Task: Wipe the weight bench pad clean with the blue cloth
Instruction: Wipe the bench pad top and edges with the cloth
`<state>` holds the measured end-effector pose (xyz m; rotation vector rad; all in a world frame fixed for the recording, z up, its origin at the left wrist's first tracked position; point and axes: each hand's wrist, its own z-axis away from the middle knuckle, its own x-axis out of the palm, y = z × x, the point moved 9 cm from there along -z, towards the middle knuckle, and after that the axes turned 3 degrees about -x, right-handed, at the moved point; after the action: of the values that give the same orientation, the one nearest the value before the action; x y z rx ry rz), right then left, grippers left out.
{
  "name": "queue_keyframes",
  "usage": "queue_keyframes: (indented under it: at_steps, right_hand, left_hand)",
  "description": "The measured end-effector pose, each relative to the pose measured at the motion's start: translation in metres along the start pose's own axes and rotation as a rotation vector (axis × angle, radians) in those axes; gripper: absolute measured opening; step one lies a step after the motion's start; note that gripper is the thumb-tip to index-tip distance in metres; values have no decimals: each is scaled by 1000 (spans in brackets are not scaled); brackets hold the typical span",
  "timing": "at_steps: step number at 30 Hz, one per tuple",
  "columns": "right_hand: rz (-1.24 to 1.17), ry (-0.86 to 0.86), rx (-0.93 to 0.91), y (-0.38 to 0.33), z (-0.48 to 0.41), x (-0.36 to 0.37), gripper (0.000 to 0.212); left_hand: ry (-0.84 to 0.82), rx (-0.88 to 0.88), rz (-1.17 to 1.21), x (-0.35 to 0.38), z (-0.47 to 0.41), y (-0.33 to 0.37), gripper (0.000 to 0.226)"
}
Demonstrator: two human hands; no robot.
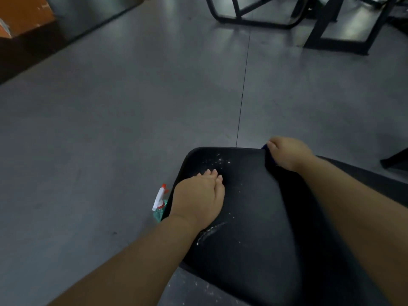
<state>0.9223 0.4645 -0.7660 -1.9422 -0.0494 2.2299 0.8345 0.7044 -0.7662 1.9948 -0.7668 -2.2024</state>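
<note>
The right hand [289, 152] is at the far right corner of the black weight bench pad [254, 217], with its fingers [272, 145] curled tight around the blue cloth [268, 154]. Only a small dark blue part of the cloth shows under the hand, at the pad edge. The left hand [198, 199] lies flat on the left side of the pad, palm down, fingers together and holding nothing; I think it steadies the body.

White specks and drops [220, 161] are on the far part of the pad, just ahead of the left fingers, and a white streak [209, 231] lies near the left wrist. These places look not yet wiped. The risk, as I judge it, is that the cloth works only along the right edge and misses these marks, or that the left hand covers some dirt and smears it when it lifts. Because the cloth is bunched, little of it touches the surface, so one pass may leave streaks.

A spray bottle [160, 200] with white and red head stands on the grey floor [110, 129], just beside the left edge of the pad, partly hidden by the left hand. A wide sweep to the left could push dirt onto it or knock it. Black metal frames [254, 21] stand well apart at the far side and do not hinder
</note>
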Motion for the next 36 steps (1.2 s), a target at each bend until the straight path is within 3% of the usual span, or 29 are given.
queue_keyframes:
  at_steps: [3,6,10,12,16,19,25,28,30,33,36]
  right_hand:
    - [-123,63,-121,-87,-1,13,34]
    - [-241,48,-287,-157,5,18,32]
    - [-431,-85,-270,-123,24,10,34]
    - [-398,-53,-202,-78,36,1,35]
    - [-195,26,-123,-36,45,-6,39]
    - [-164,116,-112,-79,41,0,37]
    - [-99,100,-407,-238,27,36,32]
    - [21,55,-523,-260,27,46,26]
    - [-40,20,-585,-251,26,42,27]
    - [-186,-37,-387,-201,9,29,33]
    - [-141,26,-150,-151,8,20,35]
  left_hand:
    - [-9,-18,-2,-2,1,0,57]
    - [9,28,-39,-12,2,6,70]
    - [-108,33,98,-19,0,2,49]
    - [-170,71,241,-23,11,1,48]
    - [12,138,235,-43,39,-14,43]
    - [103,86,148,-47,49,-30,44]
    - [213,-111,234,-63,56,-64,36]
    - [235,-269,281,-70,58,-97,30]
    - [239,-273,272,-73,58,-109,29]
    - [180,-200,265,-71,56,-108,33]
    - [150,-188,302,-67,55,-105,32]
